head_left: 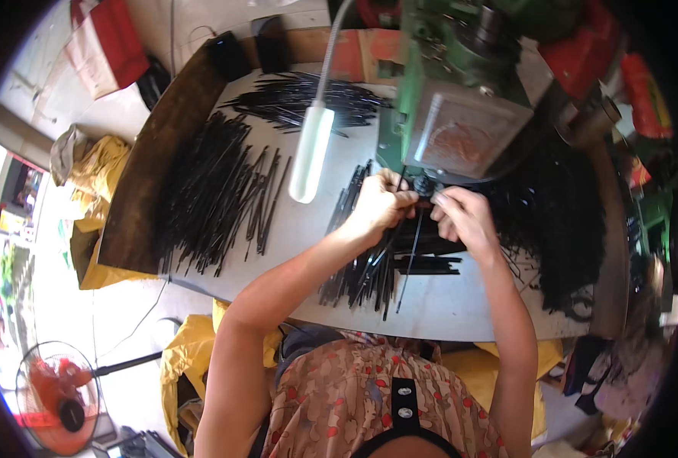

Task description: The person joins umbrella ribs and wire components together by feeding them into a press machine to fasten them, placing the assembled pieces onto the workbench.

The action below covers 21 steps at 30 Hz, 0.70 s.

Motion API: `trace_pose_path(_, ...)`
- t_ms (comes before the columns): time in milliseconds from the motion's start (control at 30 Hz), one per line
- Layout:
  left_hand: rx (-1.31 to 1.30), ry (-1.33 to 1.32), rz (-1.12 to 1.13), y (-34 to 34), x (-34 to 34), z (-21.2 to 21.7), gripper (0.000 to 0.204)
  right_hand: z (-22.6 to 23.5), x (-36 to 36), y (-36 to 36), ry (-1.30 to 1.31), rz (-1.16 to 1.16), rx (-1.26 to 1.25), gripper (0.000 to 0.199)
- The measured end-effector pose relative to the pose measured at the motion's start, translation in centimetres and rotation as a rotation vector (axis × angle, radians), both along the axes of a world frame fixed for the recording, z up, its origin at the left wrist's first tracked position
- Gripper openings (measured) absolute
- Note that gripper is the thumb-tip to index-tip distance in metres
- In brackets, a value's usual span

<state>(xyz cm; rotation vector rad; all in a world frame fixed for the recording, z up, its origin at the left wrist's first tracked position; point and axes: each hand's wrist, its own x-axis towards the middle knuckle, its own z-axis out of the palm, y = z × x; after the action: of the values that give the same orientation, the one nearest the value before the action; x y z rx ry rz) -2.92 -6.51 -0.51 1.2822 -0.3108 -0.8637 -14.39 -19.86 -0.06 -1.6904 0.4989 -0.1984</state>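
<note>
And you look mid-batch, prob: black strips in an L pile (205, 206), a back pile (301, 95), a front pile (350, 286), plus a dark heap (564, 221) off R; can't tell which are done & which are left. One thin rod (413, 256) slants your way from just under the green machine (468, 130), b/w your hands, so that pc's prob unfinished. L hand (381, 204): thumb bunched nr fingertips, can't tell if clamped on anything. R hand (467, 221) opp., fingers curled, grip unclear too. Elbows bent, forearms angled inward.
</note>
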Motion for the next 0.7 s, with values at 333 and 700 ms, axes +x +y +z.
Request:
trace_pose_path(333,0.138,-0.096,-0.106,2.2,0.6,2.3,0.018,-0.8,-5.6,-2.5,0.21,0.054,-1.671,0.033)
trace_pose_path(700,0.988,-1.474,-0.021,12.6,3.8,3.9,0.037,-1.5,-4.8,-3.2,0.168,-0.013,-1.752,0.03)
